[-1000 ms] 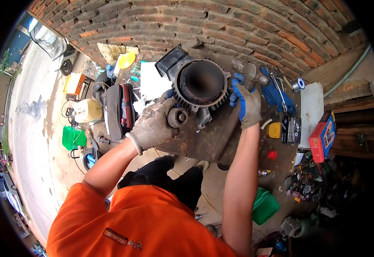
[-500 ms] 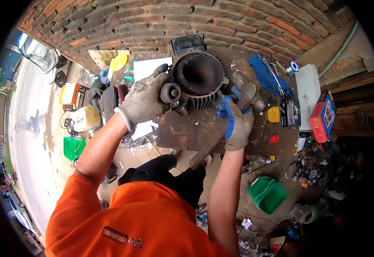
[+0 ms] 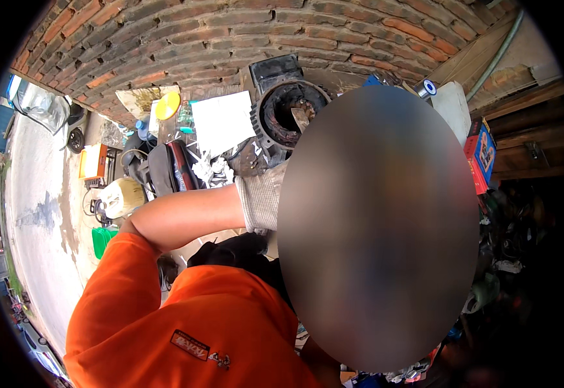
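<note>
A round, finned electric motor housing (image 3: 259, 123) stands on the workbench near the brick wall, its dark bore facing up. A brownish piece (image 3: 300, 119) shows at the right side of the bore; what it is I cannot tell. My left hand (image 3: 262, 196), in a grey knitted glove, reaches in just nearer than the housing. Only its cuff and the back of the wrist show. A large blurred oval covers its fingers and anything they hold. My right hand is hidden behind the same blur, as is most of the bench's right side.
A white sheet (image 3: 222, 121) and crumpled white scraps (image 3: 212, 169) lie left of the housing, beside a dark bag (image 3: 164, 169). A yellow disc (image 3: 168, 105) sits farther back. To the right are a solder spool (image 3: 428, 88) and a red-blue box (image 3: 481, 155). The brick wall (image 3: 230, 39) closes off the back.
My left hand has moved right and nearer, away from the housing; the round metal part it held is out of sight. My right hand and the hammer are now behind the blur. The view has shifted slightly.
</note>
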`<action>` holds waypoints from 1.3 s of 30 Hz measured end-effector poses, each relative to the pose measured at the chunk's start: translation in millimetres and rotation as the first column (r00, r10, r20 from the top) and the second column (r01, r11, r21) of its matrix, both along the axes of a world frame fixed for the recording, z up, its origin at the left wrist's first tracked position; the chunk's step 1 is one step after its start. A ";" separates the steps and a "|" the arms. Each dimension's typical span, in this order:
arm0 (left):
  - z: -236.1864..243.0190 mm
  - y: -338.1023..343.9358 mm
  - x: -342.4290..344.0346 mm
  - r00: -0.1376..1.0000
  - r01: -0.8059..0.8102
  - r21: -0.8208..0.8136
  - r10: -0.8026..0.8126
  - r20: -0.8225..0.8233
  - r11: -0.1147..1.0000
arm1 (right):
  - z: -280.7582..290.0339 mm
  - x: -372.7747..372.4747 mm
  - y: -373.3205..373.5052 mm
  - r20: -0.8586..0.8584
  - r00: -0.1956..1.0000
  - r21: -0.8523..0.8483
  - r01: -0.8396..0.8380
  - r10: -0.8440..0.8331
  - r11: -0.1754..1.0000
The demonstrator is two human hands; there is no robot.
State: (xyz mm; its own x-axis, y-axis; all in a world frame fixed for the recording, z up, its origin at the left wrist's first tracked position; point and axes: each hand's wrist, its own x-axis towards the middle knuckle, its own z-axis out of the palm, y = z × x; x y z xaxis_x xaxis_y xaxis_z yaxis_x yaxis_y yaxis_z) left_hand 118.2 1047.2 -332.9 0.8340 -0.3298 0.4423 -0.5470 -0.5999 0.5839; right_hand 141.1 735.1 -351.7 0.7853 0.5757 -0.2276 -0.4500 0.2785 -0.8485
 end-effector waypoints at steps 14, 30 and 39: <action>-9.0 -2.4 31.0 0.947 -0.203 0.016 0.193 0.257 0.979 | 23.5 -52.1 58.6 0.486 0.838 0.093 0.235 -0.250 0.967; -12.8 -0.9 35.3 0.940 -0.255 0.015 0.244 0.239 0.967 | 19.9 -48.6 35.6 0.665 0.744 -0.021 0.104 -0.064 0.994; -11.2 0.3 33.3 0.939 -0.246 0.014 0.235 0.250 0.969 | 2.9 -54.8 37.6 0.996 0.083 -0.066 0.514 0.026 0.855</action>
